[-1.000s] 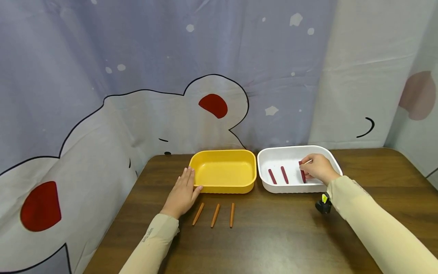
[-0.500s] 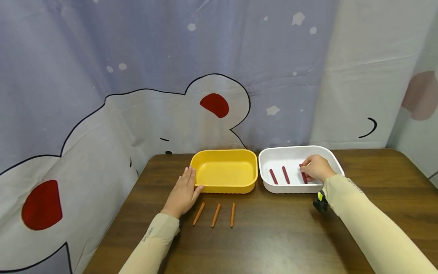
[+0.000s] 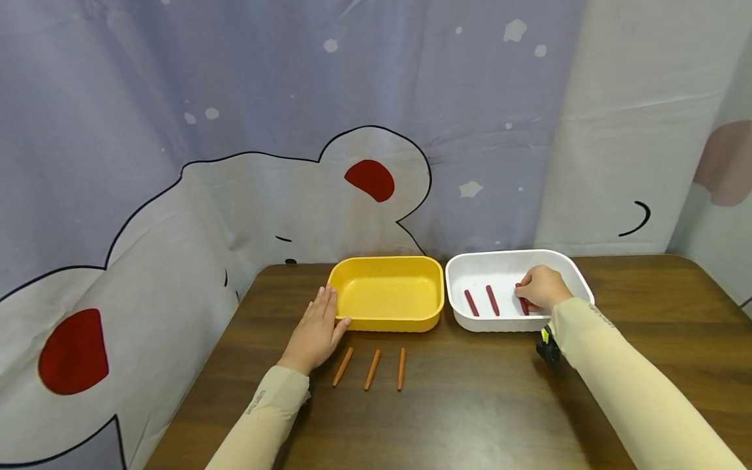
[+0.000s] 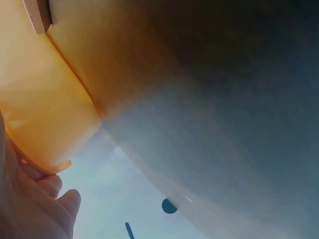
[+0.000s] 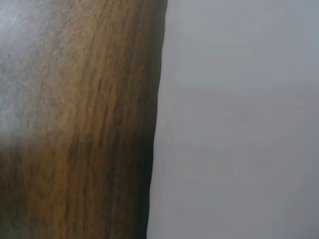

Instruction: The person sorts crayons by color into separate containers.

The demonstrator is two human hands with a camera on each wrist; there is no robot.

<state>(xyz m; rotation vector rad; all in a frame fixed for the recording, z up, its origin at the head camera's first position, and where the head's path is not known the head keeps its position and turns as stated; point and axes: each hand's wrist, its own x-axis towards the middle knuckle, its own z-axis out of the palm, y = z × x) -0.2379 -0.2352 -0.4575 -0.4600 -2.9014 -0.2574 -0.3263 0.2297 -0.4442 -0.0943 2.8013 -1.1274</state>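
Observation:
In the head view my right hand [image 3: 543, 287] is inside the white tray [image 3: 482, 261], its fingertips pinching a short dark red stick [image 3: 523, 304] low near the tray floor. Part of that stick is hidden by the fingers. To its left lie a second dark red stick [image 3: 492, 300] and a third dark red stick [image 3: 472, 303]. My left hand [image 3: 311, 336] rests with straight fingers against the left side of the yellow tray [image 3: 388, 324], thumb at its front corner. In the left wrist view, fingertips [image 4: 71, 201] show by the yellow rim [image 4: 60, 168]. The right wrist view shows no hand.
Three orange-brown sticks [image 3: 372, 370] lie apart on the brown wooden table [image 3: 470, 405] in front of the yellow tray. Both trays stand side by side near the far edge. A patterned curtain [image 3: 282, 85] hangs behind and at the sides.
My right hand has sunk slightly in the white tray, still pinching the red stick, and its wrist has shifted a little left. My left hand stays on the yellow tray.

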